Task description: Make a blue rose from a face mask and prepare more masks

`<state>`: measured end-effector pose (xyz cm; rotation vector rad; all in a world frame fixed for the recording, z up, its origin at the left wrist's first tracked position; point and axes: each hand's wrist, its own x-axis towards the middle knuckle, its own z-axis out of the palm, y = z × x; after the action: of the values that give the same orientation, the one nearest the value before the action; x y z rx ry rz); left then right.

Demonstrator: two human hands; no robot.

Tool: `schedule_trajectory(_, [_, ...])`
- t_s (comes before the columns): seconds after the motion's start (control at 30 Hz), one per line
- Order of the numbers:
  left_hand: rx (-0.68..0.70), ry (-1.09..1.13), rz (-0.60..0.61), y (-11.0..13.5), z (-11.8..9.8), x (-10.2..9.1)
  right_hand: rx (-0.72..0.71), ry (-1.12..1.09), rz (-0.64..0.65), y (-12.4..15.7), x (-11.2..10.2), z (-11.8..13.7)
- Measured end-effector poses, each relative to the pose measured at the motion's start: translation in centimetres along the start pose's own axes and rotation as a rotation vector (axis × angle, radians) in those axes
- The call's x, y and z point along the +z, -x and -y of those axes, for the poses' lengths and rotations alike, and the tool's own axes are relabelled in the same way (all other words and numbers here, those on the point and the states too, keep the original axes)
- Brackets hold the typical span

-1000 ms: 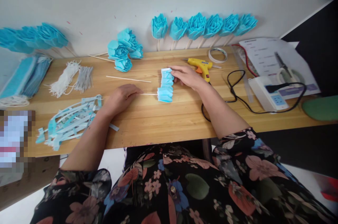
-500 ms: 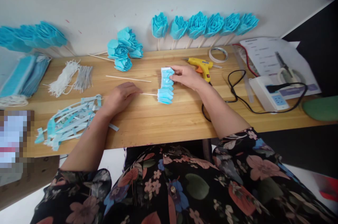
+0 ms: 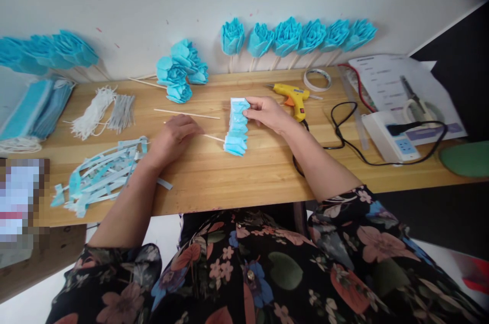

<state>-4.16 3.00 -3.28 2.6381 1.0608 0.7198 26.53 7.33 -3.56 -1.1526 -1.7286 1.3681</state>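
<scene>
Left hand [image 3: 173, 138] has its fingers closed on the thin stick [image 3: 214, 137], which tilts more than a second ago; the blue pleated strip [image 3: 236, 128] lies mid-worktop [image 3: 248, 176], near end swung leftward with the stick; right hand [image 3: 269, 112] fingers pinch its far end; glue gun [image 3: 292, 96] just beyond.

left hand [image 3: 173, 136]: palm down, set low, fingers curled together, tips pinched shut and pointing right.
left wrist: straight, in line with the forearm.
left forearm [image 3: 126, 199]: bare, slanting up and right from the lower left.
right hand [image 3: 267, 111]: farther out than the left, thumb and fingertips pinched shut, tips pointing left.
right forearm [image 3: 321, 161]: bare, slanting up and left.
hands: apart, fingertips facing each other.
</scene>
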Motion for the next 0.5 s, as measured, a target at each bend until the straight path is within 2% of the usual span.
schedule_trajectory(0.37, [0.041,0.034,-0.006,0.04,0.11,0.36,-0.005,-0.018,0.029,0.05,-0.19,0.07])
schedule_trajectory(0.5, [0.015,0.035,0.007,0.01,-0.04,0.34,0.002,-0.029,0.044,0.07,-0.22,0.26])
